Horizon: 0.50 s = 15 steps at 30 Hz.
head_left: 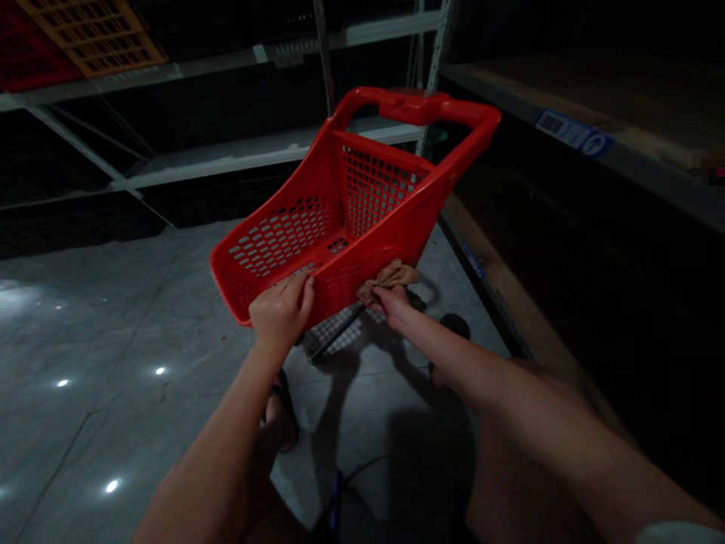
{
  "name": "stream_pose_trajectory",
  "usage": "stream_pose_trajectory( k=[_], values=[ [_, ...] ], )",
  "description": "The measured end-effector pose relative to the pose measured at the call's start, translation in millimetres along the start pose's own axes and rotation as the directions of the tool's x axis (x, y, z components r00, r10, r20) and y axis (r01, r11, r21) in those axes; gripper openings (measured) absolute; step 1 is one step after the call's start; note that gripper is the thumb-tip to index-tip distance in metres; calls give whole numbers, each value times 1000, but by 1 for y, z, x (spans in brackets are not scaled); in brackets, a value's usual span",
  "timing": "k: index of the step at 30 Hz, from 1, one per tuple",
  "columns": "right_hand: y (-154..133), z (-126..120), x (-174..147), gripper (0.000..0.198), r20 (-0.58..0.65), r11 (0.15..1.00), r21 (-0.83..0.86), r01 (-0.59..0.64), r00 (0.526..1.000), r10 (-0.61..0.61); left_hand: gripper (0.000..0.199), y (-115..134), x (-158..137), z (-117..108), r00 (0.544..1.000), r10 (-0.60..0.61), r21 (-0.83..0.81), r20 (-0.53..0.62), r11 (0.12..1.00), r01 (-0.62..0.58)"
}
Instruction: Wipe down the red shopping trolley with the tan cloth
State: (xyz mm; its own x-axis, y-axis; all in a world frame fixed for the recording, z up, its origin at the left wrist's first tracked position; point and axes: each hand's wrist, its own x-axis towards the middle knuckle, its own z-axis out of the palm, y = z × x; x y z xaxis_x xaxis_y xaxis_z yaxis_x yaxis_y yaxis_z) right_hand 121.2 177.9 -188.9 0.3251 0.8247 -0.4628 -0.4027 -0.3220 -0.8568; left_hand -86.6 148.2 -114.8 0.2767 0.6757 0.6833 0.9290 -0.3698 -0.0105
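Note:
A red plastic shopping cart (385, 219) with perforated walls stands on the floor in front of me, its handle at the far right. My left hand (282, 306) is closed over the top rim of its near side wall, thumb outside and fingers over the edge. A crumpled brown cloth (399, 273) lies against the lower part of that wall, gripped by my right hand (392, 302). The cart's dark metal frame (338, 332) shows below the basket. Part of my right fingers is hidden by the cloth.
Metal shelving (220, 160) runs behind the cart, with a yellow crate (102, 38) and a red crate (34, 53) at upper left. A shelf edge (634, 143) with a blue label borders the right. Grey floor (113, 325) extends left; my feet are below the cart.

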Motion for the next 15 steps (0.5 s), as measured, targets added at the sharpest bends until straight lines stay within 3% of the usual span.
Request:
stream_pose_trajectory(
  k=[3, 5, 8, 10, 12, 15],
  values=[
    [-19, -3, 6, 22, -48, 997, 35, 70, 997, -68, 34, 2, 1, -2, 999, -26, -15, 32, 1000, 26],
    [-41, -7, 10, 24, -86, 979, 43, 201, 977, -196, 35, 4, 1, -3, 998, -41, -32, 56, 999, 43],
    [-66, -10, 1, 26, -102, 865, -25, 500, 860, -500, 37, 6, 0, -2, 995, -62, -39, 74, 997, 65],
    [-64, -5, -12, 29, -32, 783, -80, 617, 784, -620, 37, 6, -1, -1, 996, -65, -30, 68, 997, 68],
    [-44, 6, -27, 32, 77, 786, -99, 610, 792, -605, 37, 5, -2, 0, 996, -63, -15, 62, 998, 64],
    [7, 23, -42, 31, 176, 866, -123, 485, 869, -461, 38, 4, -3, 1, 997, -57, 12, 59, 998, 57]
  ],
)
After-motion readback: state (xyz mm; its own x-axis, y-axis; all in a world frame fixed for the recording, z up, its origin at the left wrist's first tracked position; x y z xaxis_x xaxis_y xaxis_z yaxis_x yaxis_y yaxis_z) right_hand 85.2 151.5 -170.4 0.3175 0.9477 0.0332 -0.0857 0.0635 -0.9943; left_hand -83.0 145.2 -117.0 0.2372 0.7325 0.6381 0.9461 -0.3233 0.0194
